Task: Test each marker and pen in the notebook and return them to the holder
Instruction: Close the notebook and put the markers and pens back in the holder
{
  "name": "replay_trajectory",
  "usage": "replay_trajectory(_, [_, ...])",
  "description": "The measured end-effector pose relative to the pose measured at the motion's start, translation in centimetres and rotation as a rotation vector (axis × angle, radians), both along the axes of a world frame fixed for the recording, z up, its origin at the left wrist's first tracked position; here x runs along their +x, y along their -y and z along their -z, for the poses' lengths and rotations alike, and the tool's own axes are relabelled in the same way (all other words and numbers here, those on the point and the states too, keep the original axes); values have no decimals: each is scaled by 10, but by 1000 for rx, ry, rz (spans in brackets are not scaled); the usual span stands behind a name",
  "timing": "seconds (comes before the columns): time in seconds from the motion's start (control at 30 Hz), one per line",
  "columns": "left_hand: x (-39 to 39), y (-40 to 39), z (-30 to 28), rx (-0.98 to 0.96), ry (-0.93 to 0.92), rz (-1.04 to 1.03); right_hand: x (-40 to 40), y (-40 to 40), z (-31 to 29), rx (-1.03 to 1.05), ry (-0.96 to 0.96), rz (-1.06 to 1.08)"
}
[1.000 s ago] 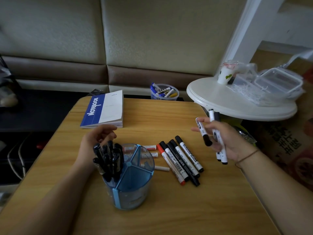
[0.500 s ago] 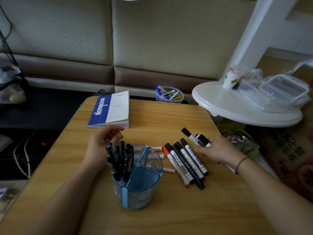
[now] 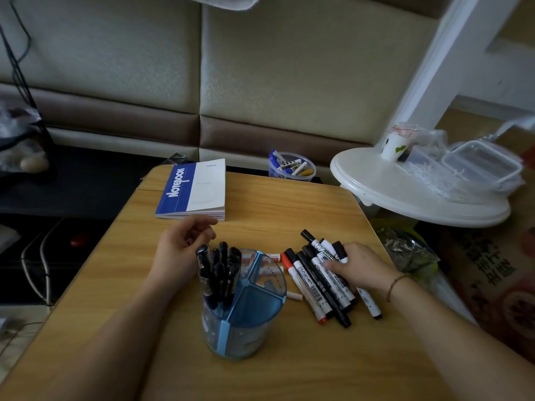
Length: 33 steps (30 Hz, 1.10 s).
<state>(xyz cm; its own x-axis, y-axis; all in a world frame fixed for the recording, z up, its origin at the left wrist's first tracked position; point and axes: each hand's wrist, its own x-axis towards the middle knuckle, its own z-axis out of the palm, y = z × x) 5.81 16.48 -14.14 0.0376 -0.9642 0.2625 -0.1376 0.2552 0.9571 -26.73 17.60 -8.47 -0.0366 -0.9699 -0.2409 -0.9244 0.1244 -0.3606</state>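
While black pens (image 3: 218,270) fill one compartment, blue holder (image 3: 246,322), tabletop markers (image 3: 321,279)

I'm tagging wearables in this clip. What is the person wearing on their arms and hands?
Both forearms are bare, with no sleeves in view. The right wrist carries a thin brown cord bracelet. The left hand and right hand wear no gloves, and no rings show.

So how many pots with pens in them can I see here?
2: the blue holder near the front of the wooden table, and a clear tub beyond its far edge.
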Motion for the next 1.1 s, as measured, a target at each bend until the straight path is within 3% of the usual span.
replay_trajectory(0.13, [0,0,0,15,1,0,4,2,-1,72,-104,-60])
replay_trajectory(0.27, [-1,0,-1,15,0,2,4,-1,2,-41,-147,-21])
replay_trajectory(0.37, [1,0,0,2,-7,4,-1,0,-2,-245,81,159])
replay_trajectory(0.5, [1,5,3,-3,6,-7,-1,1,-19,-500,618,306])
replay_trajectory(0.6, [3,10,11,-16,43,-2,5,-2,-9,-648,795,333])
replay_trajectory(0.8, [7,15,18,1,51,-8,3,-6,20,-788,739,203])
replay_trajectory(1.1, [5,14,17,-10,77,-8,4,-6,18,-975,677,94])
